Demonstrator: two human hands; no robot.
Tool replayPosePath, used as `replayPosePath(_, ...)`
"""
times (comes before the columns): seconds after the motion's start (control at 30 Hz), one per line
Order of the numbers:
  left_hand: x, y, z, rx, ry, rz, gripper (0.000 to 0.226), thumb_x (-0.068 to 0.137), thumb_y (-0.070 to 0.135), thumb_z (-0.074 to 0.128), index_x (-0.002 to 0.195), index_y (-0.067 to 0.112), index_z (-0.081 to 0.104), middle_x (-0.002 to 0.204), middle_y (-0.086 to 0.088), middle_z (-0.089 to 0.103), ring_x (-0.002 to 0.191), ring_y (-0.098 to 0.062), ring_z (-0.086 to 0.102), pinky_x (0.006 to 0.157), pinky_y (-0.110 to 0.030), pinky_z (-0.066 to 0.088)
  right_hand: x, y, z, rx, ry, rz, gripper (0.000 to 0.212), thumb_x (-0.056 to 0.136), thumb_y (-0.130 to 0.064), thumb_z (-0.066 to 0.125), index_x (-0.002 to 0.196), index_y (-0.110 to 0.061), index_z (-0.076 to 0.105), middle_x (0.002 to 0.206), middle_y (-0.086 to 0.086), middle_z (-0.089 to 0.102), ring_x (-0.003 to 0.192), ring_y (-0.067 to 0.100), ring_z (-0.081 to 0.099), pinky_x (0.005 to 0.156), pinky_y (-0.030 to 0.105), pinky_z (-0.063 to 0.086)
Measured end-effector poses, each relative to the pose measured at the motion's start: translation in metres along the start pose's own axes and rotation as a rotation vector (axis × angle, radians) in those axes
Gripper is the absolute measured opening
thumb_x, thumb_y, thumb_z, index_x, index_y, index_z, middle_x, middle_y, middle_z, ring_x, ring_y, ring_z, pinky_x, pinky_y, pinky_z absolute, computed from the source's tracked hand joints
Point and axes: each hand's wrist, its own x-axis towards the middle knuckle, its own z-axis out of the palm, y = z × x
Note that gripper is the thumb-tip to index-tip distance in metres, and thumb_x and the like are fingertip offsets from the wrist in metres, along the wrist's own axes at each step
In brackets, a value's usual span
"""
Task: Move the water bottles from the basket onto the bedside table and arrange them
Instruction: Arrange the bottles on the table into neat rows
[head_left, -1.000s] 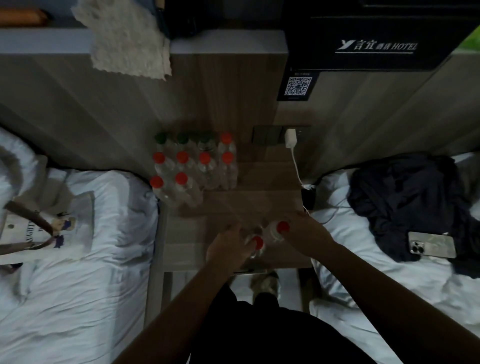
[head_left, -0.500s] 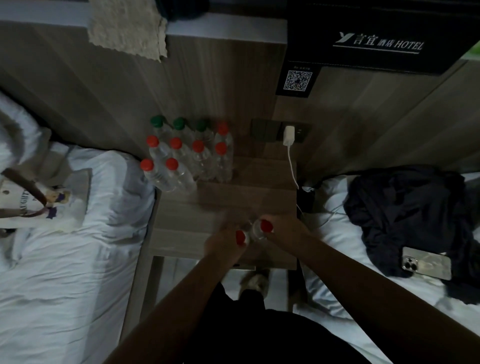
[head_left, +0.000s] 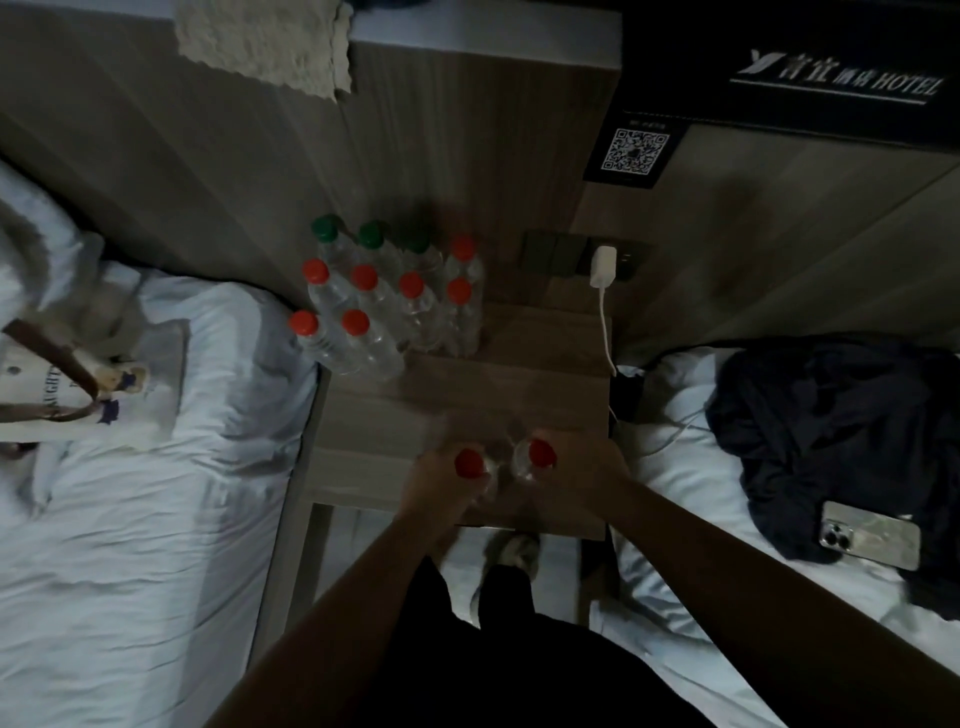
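The left grip (head_left: 441, 480) is closed round a clear plastic water bottle with a red cap (head_left: 469, 462), and the right grip (head_left: 589, 467) is closed round a second clear red-capped bottle (head_left: 541, 453). The two bottles are upright and just beside each other, over the near edge of the pale wooden bench (head_left: 415, 405). The picture is dim and smeared here, so I cannot tell how the fingers lie or whether the bottle bases touch the bench top.

At the far left corner of the bench, against the wood-panelled wall, ten more clear bottles (head_left: 384, 312) stand packed in rows. The back row has three green caps (head_left: 324, 228) and one red, the middle row has four red caps, and the front row has two red caps (head_left: 356, 322) on its left side.

On the wall to the right of them, a white charger (head_left: 602, 265) sits in a dark socket plate, and its white cable hangs down past the bench's right edge. Above it are a black QR-code card (head_left: 634, 150) and a black hotel sign (head_left: 831, 78).

The white bed on the left (head_left: 130, 519) carries a cream tote bag with brown straps (head_left: 62, 395). The white bed on the right (head_left: 675, 478) carries a crumpled dark garment (head_left: 831, 426) with a silver phone (head_left: 870, 535) lying on it.
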Motion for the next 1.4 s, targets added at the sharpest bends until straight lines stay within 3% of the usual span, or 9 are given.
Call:
replayPosePath(0.13, 0.019, -0.004, -0.030, 0.003, -0.029, 0.053, 0.033, 0.074, 0.022, 0.075, 0.105, 0.023, 0.065, 0.090, 0.003, 0.068, 0.077, -0.008, 0.062, 0.069, -0.020, 0.051, 0.012, -0.020, 0.005, 0.039, 0.058, 0.068, 0.032, 0.084, -0.019, 0.066, 0.114, -0.011, 0.062, 0.113, 0.010, 0.065, 0.107, 0.029, 0.060, 0.088, 0.032, 0.045)
replayPosePath(0.3, 0.050, -0.008, -0.067, -0.028, 0.009, 0.173, 0.033, 0.064, 0.032, 0.080, 0.093, 0.026, 0.065, 0.088, 0.001, 0.070, 0.084, -0.016, 0.066, 0.083, -0.040, 0.056, 0.041, -0.047, 0.022, 0.104, 0.152, 0.131, 0.029, 0.079, -0.030, 0.068, 0.105, -0.018, 0.064, 0.102, 0.007, 0.068, 0.098, 0.028, 0.063, 0.086, 0.040, 0.049)
replayPosePath(0.43, 0.084, -0.010, -0.083, 0.010, 0.061, 0.287, 0.028, 0.069, 0.025, 0.080, 0.093, 0.023, 0.066, 0.088, 0.004, 0.069, 0.085, -0.013, 0.065, 0.083, -0.039, 0.056, 0.070, -0.067, 0.029, 0.251, 0.221, 0.101, 0.026, 0.075, -0.045, 0.067, 0.095, -0.029, 0.063, 0.090, -0.004, 0.070, 0.087, 0.017, 0.066, 0.083, 0.043, 0.053)
replayPosePath(0.67, 0.122, -0.015, -0.097, 0.033, 0.160, 0.414, 0.012, 0.078, 0.022, 0.073, 0.087, 0.019, 0.068, 0.078, 0.011, 0.066, 0.073, 0.003, 0.060, 0.066, -0.007, 0.046, 0.115, -0.087, 0.036, 0.265, 0.380, 0.046, 0.020, 0.077, -0.035, 0.071, 0.095, -0.024, 0.067, 0.083, -0.005, 0.072, 0.080, 0.014, 0.066, 0.073, 0.032, 0.052)
replayPosePath(0.87, 0.141, -0.019, -0.102, 0.014, 0.194, 0.446, 0.014, 0.075, 0.022, 0.074, 0.086, 0.023, 0.064, 0.069, 0.018, 0.059, 0.070, 0.011, 0.057, 0.061, 0.000, 0.040, 0.137, -0.091, 0.037, 0.301, 0.500, -0.069, 0.019, 0.078, -0.027, 0.073, 0.093, -0.017, 0.067, 0.078, -0.002, 0.069, 0.068, 0.007, 0.060, 0.065, 0.023, 0.046)
replayPosePath(1.0, 0.144, -0.026, -0.096, 0.033, 0.276, 0.531, 0.021, 0.079, 0.023, 0.072, 0.098, 0.020, 0.064, 0.076, 0.023, 0.054, 0.075, 0.019, 0.052, 0.069, 0.005, 0.035, 0.140, -0.090, 0.045, 0.388, 0.536, -0.051, 0.023, 0.080, -0.026, 0.073, 0.100, -0.019, 0.065, 0.075, -0.014, 0.063, 0.070, -0.014, 0.056, 0.062, 0.000, 0.038)
replayPosePath(1.07, 0.145, -0.033, -0.092, 0.019, 0.317, 0.534, 0.028, 0.079, 0.026, 0.072, 0.104, 0.019, 0.063, 0.083, 0.018, 0.057, 0.074, 0.010, 0.053, 0.071, 0.004, 0.036, 0.140, -0.088, 0.050, 0.425, 0.548, -0.053, 0.024, 0.080, -0.028, 0.073, 0.102, -0.023, 0.064, 0.075, -0.022, 0.060, 0.072, -0.020, 0.055, 0.062, -0.002, 0.037)
replayPosePath(1.27, 0.128, -0.063, -0.073, -0.186, 0.279, 0.381, 0.047, 0.083, 0.029, 0.069, 0.125, 0.031, 0.047, 0.069, 0.014, 0.060, 0.064, 0.001, 0.060, 0.057, -0.007, 0.044, 0.139, -0.080, 0.067, 0.539, 0.564, 0.008, 0.045, 0.078, -0.031, 0.075, 0.118, -0.031, 0.055, 0.077, -0.024, 0.058, 0.072, -0.019, 0.055, 0.062, -0.001, 0.039)
replayPosePath(1.4, 0.126, -0.098, -0.056, -0.191, 0.243, 0.234, 0.026, 0.083, 0.030, 0.069, 0.102, 0.029, 0.052, 0.075, 0.014, 0.062, 0.069, 0.005, 0.061, 0.057, -0.010, 0.044, 0.145, -0.068, 0.098, 0.663, 0.481, 0.160, 0.058, 0.074, -0.035, 0.079, 0.119, -0.036, 0.042, 0.087, -0.017, 0.062, 0.078, -0.006, 0.062, 0.057, 0.005, 0.044)
